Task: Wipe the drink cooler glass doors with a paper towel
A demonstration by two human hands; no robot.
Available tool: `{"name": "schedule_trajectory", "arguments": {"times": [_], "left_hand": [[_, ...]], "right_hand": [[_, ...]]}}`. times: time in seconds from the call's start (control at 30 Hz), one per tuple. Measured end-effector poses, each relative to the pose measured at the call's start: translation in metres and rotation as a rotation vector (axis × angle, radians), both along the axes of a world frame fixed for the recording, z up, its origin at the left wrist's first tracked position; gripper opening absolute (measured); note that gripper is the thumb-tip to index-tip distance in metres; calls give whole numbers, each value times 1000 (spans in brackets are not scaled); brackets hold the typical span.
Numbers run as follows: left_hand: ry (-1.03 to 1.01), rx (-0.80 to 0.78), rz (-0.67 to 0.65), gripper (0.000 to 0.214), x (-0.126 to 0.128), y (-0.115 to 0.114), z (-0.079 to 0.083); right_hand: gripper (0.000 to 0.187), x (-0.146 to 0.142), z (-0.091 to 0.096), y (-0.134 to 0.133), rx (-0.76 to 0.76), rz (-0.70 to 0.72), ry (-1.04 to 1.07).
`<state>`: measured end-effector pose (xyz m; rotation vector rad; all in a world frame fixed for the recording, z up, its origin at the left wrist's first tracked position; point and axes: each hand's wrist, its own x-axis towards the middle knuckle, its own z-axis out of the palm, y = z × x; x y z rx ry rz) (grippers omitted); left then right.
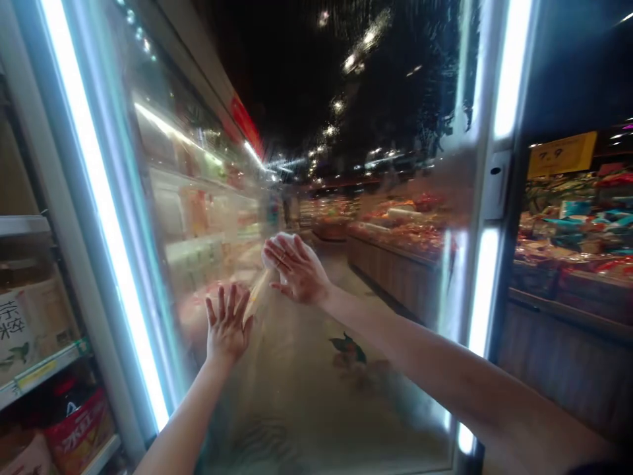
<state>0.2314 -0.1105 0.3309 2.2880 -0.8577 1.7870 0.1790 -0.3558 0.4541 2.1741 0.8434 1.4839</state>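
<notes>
A glass door with a lit frame stands in front of me, fogged and streaked in places. My left hand lies on the glass with its fingers spread, holding nothing. Higher and to the right, my right hand presses flat against the pane, fingers stretched upward. A pale edge shows round its fingertips and side; it looks like a thin white cloth under the palm, mostly hidden by the hand. The two hands are a short way apart.
Bright light strips run along the left edge and the door's right frame. Packaged goods fill shelves at the left. Through the glass and to the right stand display bins of goods and a yellow price sign.
</notes>
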Motion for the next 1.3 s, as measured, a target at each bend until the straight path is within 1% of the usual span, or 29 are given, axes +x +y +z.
{"name": "schedule_trajectory", "arguments": {"times": [0.1, 0.13, 0.17, 0.2, 0.23, 0.33, 0.37, 0.4, 0.43, 0.47, 0.5, 0.57, 0.6, 0.63, 0.67, 0.7, 0.73, 0.83, 0.87, 0.9, 0.93, 0.97, 1.0, 1.1, 1.13, 1.17, 1.2, 1.23, 1.3], "left_hand": [[16, 14, -1, 77, -6, 5, 4], [15, 23, -6, 76, -9, 6, 8], [10, 37, -13, 76, -10, 6, 14], [1, 55, -24, 75, -12, 4, 22], [-10, 76, -36, 75, -13, 2, 31], [-38, 138, -71, 73, -14, -17, 71], [-44, 157, -81, 72, -14, -26, 85], [-48, 174, -91, 71, -15, -35, 98], [-51, 188, -100, 71, -16, -46, 111], [-54, 200, -108, 70, -18, -56, 121], [-58, 209, -116, 70, -19, -66, 129], [-69, 225, -132, 70, -23, -84, 140], [-77, 235, -140, 70, -25, -92, 143], [-86, 247, -148, 69, -27, -99, 146], [-96, 259, -156, 69, -29, -106, 149], [-105, 269, -162, 68, -31, -112, 153], [-115, 274, -167, 68, -32, -118, 158], [-143, 260, -174, 68, -35, -134, 181], [-151, 250, -175, 68, -35, -138, 189], [-157, 239, -176, 68, -35, -142, 195], [-160, 230, -177, 68, -35, -146, 200], [-161, 220, -179, 69, -34, -150, 203], [-158, 210, -180, 69, -33, -153, 203], [-138, 171, -179, 70, -30, -161, 195], [-130, 159, -178, 70, -30, -162, 191], [-123, 151, -177, 69, -30, -164, 189], [-117, 150, -176, 68, -30, -164, 187], [-112, 154, -175, 68, -31, -164, 188], [-102, 155, -166, 66, -31, -159, 192]], "right_hand": [[75, -6, -38, -10, -187, 67, 72], [73, -8, -43, -17, -259, 93, 93], [70, -9, -39, -26, -312, 113, 106], [68, -10, -27, -37, -330, 120, 107], [68, -11, -8, -48, -308, 113, 94], [73, -18, 59, -80, -74, 41, 1], [76, -21, 72, -87, 19, 12, -35], [79, -24, 77, -93, 86, -12, -62], [81, -26, 73, -96, 118, -28, -74], [83, -28, 60, -99, 116, -35, -69], [85, -30, 42, -100, 82, -34, -45], [87, -32, 4, -105, -56, -11, 30], [87, -34, -9, -109, -128, 3, 61], [86, -35, -13, -115, -186, 13, 74], [85, -36, -7, -123, -214, 14, 64], [84, -37, 7, -132, -198, 3, 32], [83, -39, 30, -142, -141, -17, -16], [81, -46, 107, -167, 127, -87, -170], [82, -48, 124, -171, 188, -100, -203], [83, -49, 133, -173, 221, -105, -224], [85, -50, 132, -172, 233, -108, -232], [88, -50, 122, -169, 233, -110, -232], [90, -49, 104, -165, 226, -112, -225], [97, -46, 39, -152, 150, -116, -165], [98, -45, 24, -150, 121, -120, -137], [98, -45, 16, -149, 95, -125, -111], [97, -45, 18, -149, 80, -133, -92], [95, -44, 27, -149, 84, -139, -86], [90, -43, 62, -148, 150, -144, -120]]}}
